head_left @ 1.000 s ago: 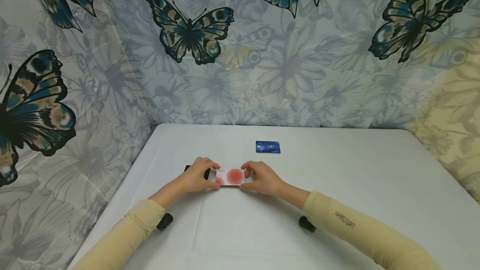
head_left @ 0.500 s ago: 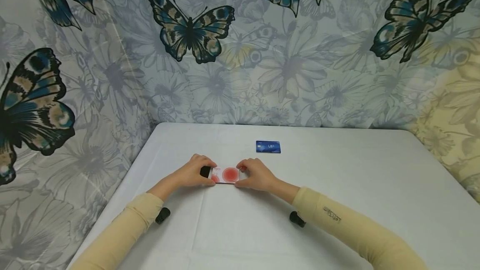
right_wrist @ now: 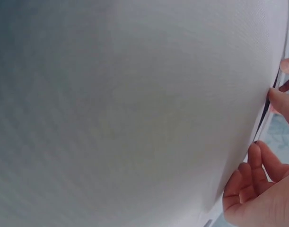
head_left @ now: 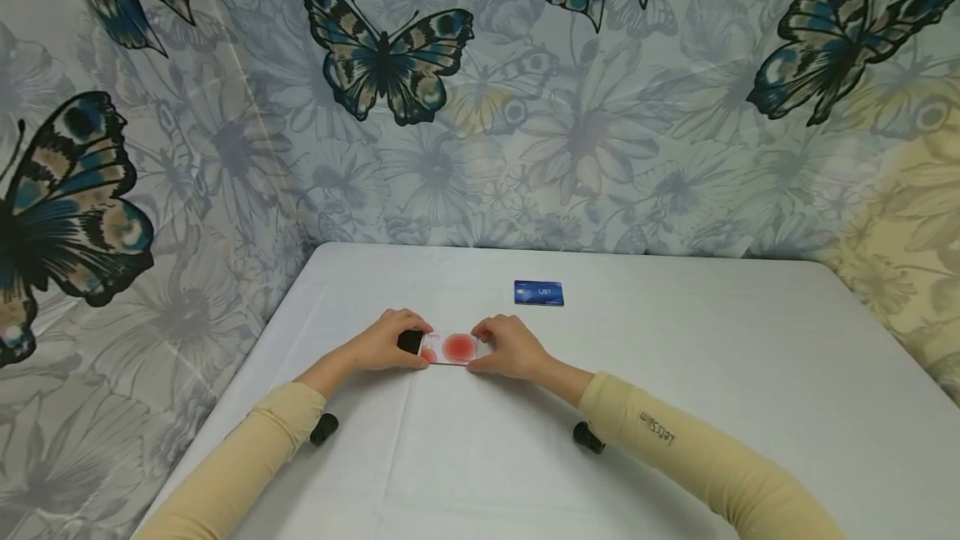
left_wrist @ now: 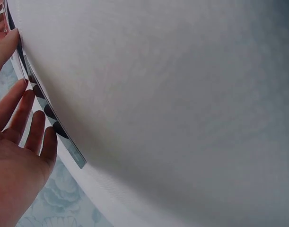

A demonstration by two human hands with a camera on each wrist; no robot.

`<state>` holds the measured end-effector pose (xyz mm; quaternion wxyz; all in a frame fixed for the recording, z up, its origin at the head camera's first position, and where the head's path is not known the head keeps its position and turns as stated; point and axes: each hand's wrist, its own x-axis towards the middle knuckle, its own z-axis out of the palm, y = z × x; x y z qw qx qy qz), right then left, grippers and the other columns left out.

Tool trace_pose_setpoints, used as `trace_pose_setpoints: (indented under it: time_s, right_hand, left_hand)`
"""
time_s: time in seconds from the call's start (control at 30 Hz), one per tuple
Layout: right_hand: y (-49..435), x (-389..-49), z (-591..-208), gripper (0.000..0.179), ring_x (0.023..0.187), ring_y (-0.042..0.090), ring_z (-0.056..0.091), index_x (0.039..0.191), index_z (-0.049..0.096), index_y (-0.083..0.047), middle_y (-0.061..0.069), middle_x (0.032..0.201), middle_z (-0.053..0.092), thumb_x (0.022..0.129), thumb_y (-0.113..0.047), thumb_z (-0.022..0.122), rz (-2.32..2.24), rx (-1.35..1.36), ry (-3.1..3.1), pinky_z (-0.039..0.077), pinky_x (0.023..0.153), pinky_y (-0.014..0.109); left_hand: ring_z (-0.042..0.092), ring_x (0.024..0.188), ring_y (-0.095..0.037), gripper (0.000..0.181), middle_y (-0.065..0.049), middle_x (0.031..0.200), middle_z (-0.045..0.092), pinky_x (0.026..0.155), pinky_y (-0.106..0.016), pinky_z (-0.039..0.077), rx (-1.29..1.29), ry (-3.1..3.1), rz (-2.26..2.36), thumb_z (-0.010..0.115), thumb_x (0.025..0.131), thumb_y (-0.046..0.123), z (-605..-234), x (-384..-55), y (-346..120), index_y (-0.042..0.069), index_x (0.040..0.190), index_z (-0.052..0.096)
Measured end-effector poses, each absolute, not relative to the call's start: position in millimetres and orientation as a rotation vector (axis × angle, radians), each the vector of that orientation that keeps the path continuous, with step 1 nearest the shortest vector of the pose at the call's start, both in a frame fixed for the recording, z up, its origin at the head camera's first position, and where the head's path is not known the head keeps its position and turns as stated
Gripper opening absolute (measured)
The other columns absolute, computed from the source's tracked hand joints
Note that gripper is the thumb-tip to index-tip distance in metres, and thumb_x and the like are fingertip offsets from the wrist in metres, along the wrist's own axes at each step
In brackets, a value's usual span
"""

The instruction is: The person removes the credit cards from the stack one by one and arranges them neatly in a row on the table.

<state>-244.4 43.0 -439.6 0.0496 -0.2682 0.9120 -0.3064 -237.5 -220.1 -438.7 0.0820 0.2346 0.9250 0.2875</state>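
Note:
A white card with pinkish-red circles (head_left: 459, 348) lies between both hands near the table's middle, a thin dark line along its front edge. My left hand (head_left: 384, 342) pinches its left end, thumb at the near edge and index finger at the far edge. Its right end is held the same way by my right hand (head_left: 513, 348). Partly hidden under my left hand is a flat black card-like piece (head_left: 409, 341). In the left wrist view that glossy piece (left_wrist: 74, 150) lies beside the spread other fingers, which overlap it.
A blue card marked VIP (head_left: 538, 293) lies farther back on the white table (head_left: 675, 357). Black wrist devices sit under both sleeves, one at the left sleeve (head_left: 240, 448) and one at the right sleeve (head_left: 697, 457). A butterfly-print cloth (head_left: 585, 132) hangs behind the table.
Both hands and the circle-printed card have shifted slightly left and away from me. The left part of the black piece is now covered by my left hand. The blue card stays put.

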Motion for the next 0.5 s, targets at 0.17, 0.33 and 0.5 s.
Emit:
trace_pose_setpoints:
  time_s: [0.17, 0.33, 0.5]
  right_hand:
    - [44.2, -244.8, -439.0, 0.044, 0.089, 0.017, 0.050, 0.109, 0.070, -0.009, -0.002, 0.090, 0.059, 0.072, -0.026, 0.086, -0.932, -0.799, 2.791, 0.042, 0.081, 0.033]
    - [45.4, -243.7, -438.1, 0.044, 0.089, 0.018, 0.050, 0.109, 0.071, -0.008, 0.000, 0.091, 0.061, 0.072, -0.025, 0.086, -0.959, -0.808, 2.789, 0.043, 0.081, 0.035]
    - [44.9, -243.0, -440.5, 0.044, 0.089, 0.019, 0.051, 0.110, 0.071, -0.007, 0.002, 0.092, 0.062, 0.073, -0.027, 0.086, -0.968, -0.841, 2.782, 0.043, 0.082, 0.035]
  left_hand:
    - [0.043, 0.110, -0.027, 0.053, -0.009, 0.127, 0.054, 0.090, -0.043, 0.038, 0.685, 2.761, 0.875, 0.082, 0.079, 0.034, -436.6, -237.7, -217.6, 0.012, 0.123, 0.064]
    - [0.042, 0.110, -0.028, 0.053, -0.009, 0.127, 0.055, 0.091, -0.044, 0.038, 0.688, 2.759, 0.886, 0.082, 0.079, 0.033, -436.3, -238.4, -217.1, 0.011, 0.123, 0.064]
    - [0.042, 0.112, -0.028, 0.052, -0.008, 0.127, 0.054, 0.092, -0.046, 0.038, 0.661, 2.748, 0.900, 0.082, 0.079, 0.033, -437.6, -236.7, -219.3, 0.012, 0.123, 0.064]
